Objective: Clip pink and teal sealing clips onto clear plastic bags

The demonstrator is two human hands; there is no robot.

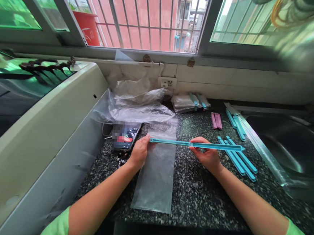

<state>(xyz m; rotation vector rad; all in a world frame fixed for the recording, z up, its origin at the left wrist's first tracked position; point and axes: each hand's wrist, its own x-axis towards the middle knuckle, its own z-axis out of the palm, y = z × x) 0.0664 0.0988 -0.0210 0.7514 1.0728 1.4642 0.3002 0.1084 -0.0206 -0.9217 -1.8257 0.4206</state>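
A long blue bag sealing clip (pixel 171 142) is stretched out straight, its two arms joined near the middle. My left hand (pixel 140 150) pinches its left end beside the edge of a clear plastic bag (pixel 156 182). The bag lies flat on the counter, and the clip's left arm crosses its upper part. With fingers closed near the joint, my right hand (pixel 206 155) grips the clip; the other arm reaches out to the right. Close to that hand lie several blue clips (pixel 236 161) on the counter. Whether the bag sits inside the clip I cannot tell.
A phone (pixel 127 137) lies left of the bag, with crumpled plastic film (pixel 141 107) behind it. Farther back are stacked bags (pixel 186 102), pink clips (pixel 216 120) and more blue clips (pixel 236 123). A sink (pixel 280 141) borders the right; a white appliance (pixel 50 123) stands left.
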